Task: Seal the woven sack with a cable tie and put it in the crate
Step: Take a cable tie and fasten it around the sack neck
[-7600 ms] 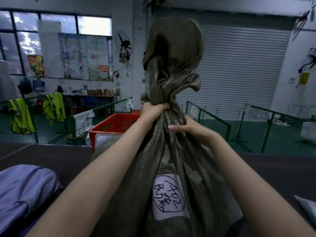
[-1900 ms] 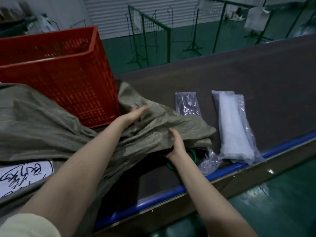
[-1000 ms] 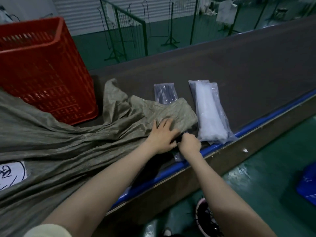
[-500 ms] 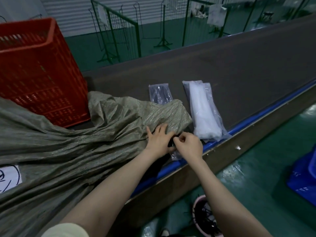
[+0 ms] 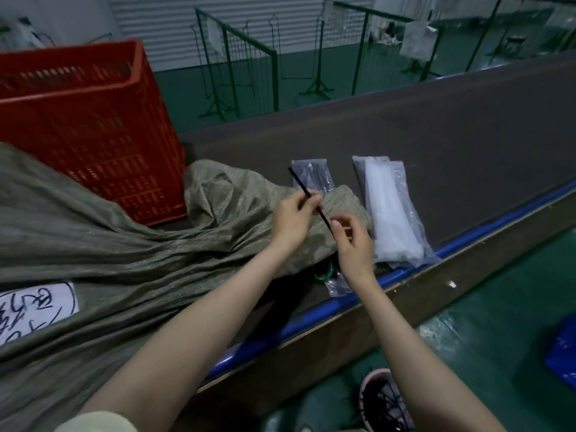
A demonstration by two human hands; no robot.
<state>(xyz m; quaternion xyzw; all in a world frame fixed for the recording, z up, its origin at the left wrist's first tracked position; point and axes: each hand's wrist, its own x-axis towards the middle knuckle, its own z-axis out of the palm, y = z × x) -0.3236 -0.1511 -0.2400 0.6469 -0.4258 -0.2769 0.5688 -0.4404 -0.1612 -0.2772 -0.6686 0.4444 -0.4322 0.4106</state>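
The grey-green woven sack (image 5: 103, 244) lies on its side across the dark table, its loose mouth end (image 5: 237, 198) pointing right. A white label with handwriting (image 5: 34, 310) faces up. Above the mouth end I hold a thin black cable tie (image 5: 307, 196). My left hand (image 5: 293, 219) pinches its middle and my right hand (image 5: 353, 241) pinches its lower end. The upper tip sticks up to the left. The red slatted crate (image 5: 93, 132) stands behind the sack at the left.
A packet of black ties (image 5: 313, 176) and a packet of white ties (image 5: 389, 213) lie right of the sack. A green ring and a clear bag (image 5: 325, 274) sit at the table's blue front edge (image 5: 405, 269). Green railings stand beyond; a blue bin (image 5: 561, 353) is on the floor.
Both hands have lifted from the sack's edge, drawing a black cable tie up out of the spot near the table edge. The sack's mouth end now lies loose.
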